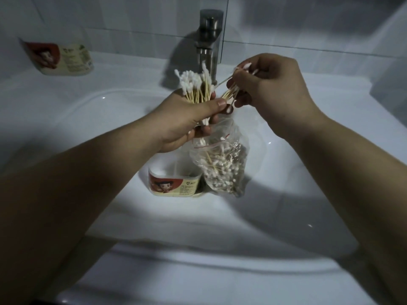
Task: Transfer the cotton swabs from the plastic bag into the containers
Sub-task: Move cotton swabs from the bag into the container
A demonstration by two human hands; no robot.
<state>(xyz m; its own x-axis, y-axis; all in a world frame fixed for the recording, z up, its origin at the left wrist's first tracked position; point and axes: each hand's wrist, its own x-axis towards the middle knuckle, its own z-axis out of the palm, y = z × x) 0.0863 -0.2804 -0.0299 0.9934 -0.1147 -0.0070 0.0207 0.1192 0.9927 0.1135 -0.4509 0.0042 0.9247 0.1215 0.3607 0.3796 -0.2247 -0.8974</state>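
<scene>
Cotton swabs point(196, 85), a thick upright bundle, sit in left hand point(185, 119): fingers curled round the wooden sticks, thumb across the front, white tips fanning above. Right hand point(271, 84) is just beside it, fingertips pinching a smaller bunch point(231, 93) whose sticks slant toward the bundle. Plastic bag point(222, 164), more swabs inside, hangs under the left fingers over the sink point(88, 119); grip on its top unclear. Labelled container point(174, 182) stands in the basin beside the bag. Second container point(63, 59) lies on the ledge, left of faucet point(210, 36).
</scene>
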